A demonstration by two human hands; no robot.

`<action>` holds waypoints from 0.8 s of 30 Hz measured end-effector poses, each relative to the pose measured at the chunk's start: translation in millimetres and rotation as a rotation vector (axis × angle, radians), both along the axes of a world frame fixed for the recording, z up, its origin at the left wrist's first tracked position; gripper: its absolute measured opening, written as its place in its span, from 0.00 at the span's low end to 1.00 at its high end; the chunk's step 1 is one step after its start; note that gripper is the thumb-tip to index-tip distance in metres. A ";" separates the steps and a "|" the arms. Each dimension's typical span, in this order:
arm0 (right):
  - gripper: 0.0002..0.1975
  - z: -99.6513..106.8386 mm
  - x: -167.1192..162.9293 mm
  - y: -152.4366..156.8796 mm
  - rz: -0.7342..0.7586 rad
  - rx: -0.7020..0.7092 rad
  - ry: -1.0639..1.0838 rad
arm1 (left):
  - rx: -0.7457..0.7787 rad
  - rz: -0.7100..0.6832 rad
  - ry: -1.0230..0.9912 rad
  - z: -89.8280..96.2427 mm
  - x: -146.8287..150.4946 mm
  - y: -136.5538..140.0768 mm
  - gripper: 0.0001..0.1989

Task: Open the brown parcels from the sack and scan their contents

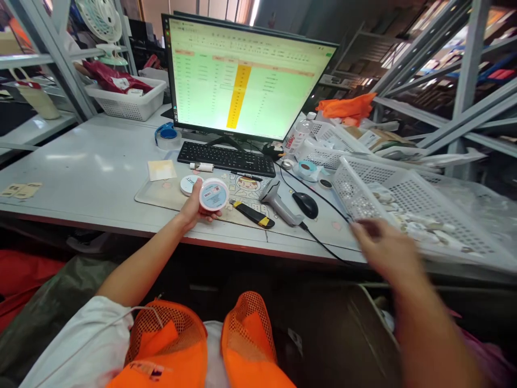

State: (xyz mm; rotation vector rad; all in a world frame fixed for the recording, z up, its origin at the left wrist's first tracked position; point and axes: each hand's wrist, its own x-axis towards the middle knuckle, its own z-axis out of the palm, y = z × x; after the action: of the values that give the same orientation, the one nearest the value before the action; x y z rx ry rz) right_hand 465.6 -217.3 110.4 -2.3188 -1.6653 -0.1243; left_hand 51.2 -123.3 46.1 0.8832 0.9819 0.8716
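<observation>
My left hand [191, 209] is closed around a round white tub [214, 195] with a pale blue label turned up, held over the front of the desk. Just behind the thumb is a second round white piece with lettering [189, 184]; whether the hand touches it I cannot tell. At the right, my right hand [385, 245] is smeared by motion in front of the white basket [347, 188], which contains small white tubes or rolls [424, 226]. A barcode scanner [280, 202] and a black and yellow utility knife [252, 214] lie between the hands.
A monitor [250, 81] stands behind a keyboard [226, 158]. A mouse [305, 205] and its cable lie near the right basket. Blue tape [167, 134], a yellowish note pad [162, 170] and another white basket [129, 99] are on the left. Metal shelving [464, 81] rises at the right.
</observation>
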 end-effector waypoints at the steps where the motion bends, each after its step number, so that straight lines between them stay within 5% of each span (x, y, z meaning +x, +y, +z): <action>1: 0.20 -8.7 -12.8 13.8 0.030 -0.042 0.031 | -0.028 0.000 -0.008 -0.8 3.4 -1.2 0.52; 6: 0.37 -47.4 -74.5 87.6 0.101 -0.294 0.005 | -0.085 0.023 0.058 -5.5 6.3 -7.1 0.52; 11: 0.31 -53.4 -97.9 107.0 0.143 -0.285 -0.031 | -0.012 0.057 0.103 -5.6 11.9 -4.1 0.48; 17: 0.21 -21.6 -119.3 95.3 0.189 -0.245 0.049 | -0.001 0.085 -0.064 -9.3 33.7 2.0 0.45; 24: 0.20 37.4 -129.9 33.3 0.689 -0.319 0.587 | 0.038 0.084 -0.109 -13.0 43.4 -1.5 0.42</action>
State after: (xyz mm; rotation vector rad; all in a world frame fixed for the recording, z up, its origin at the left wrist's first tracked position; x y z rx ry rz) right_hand 335.7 -184.0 147.8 -1.5690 -2.1053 0.9156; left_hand 94.6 -124.8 33.1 0.8224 0.9157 1.0026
